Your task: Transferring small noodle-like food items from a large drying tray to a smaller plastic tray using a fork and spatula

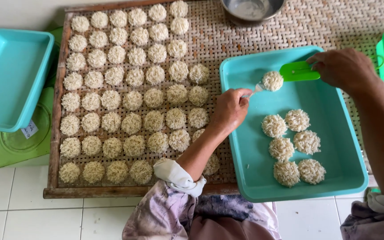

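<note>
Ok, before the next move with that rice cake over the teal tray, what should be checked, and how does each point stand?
1. Right hand grips the green scoop: ok.
2. Rice cake sits at the scoop's front edge, over the teal tray: ok.
3. Left hand holds a small white utensil up to the cake: ok; whether they touch, cannot tell.
4. Six cakes lie in the tray in pairs, with bare tray floor above them: ok.
5. Free spots on the woven rack beside the rows: ok.
6. Cake holding together: cannot tell.
</note>
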